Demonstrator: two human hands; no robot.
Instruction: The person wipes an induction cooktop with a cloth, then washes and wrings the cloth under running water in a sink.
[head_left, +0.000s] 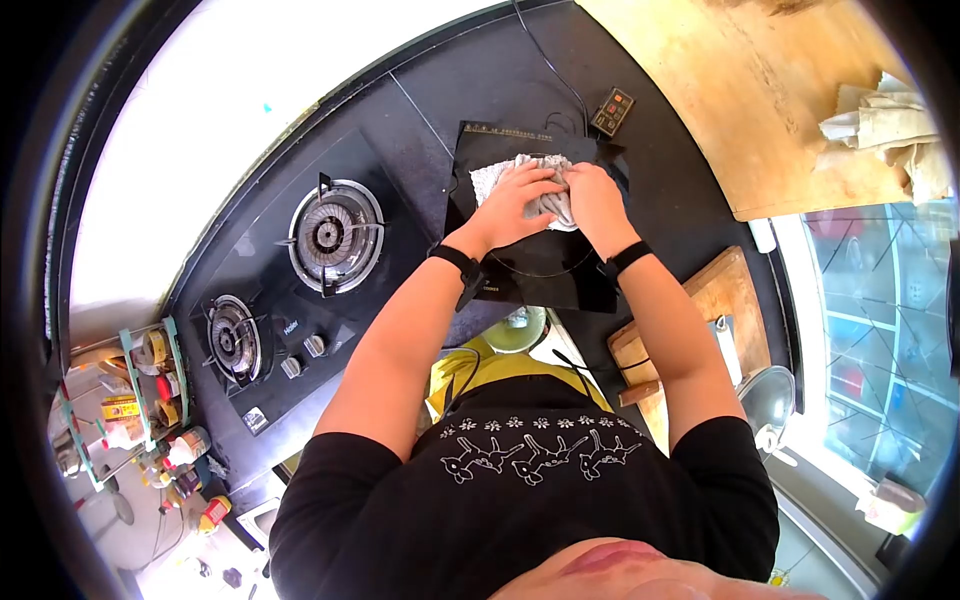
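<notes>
A light grey, patterned cloth [562, 212] lies bunched on the black glass induction cooktop [585, 285]. My left hand [515, 207] rests on the cloth with its fingers stretched out across it. At the cloth's right side, my right hand [597, 197] is closed with its fingers curled into the folds. Its fingertips are partly hidden by the hand itself. Both wrists wear dark bands.
To the left is a built-in gas stove with a large burner [335, 236] and a smaller burner [233, 338]. A small control box [613, 110] sits behind the cooktop. Wooden cutting boards [735, 295] stand at right; a spice rack [150, 385] is at left.
</notes>
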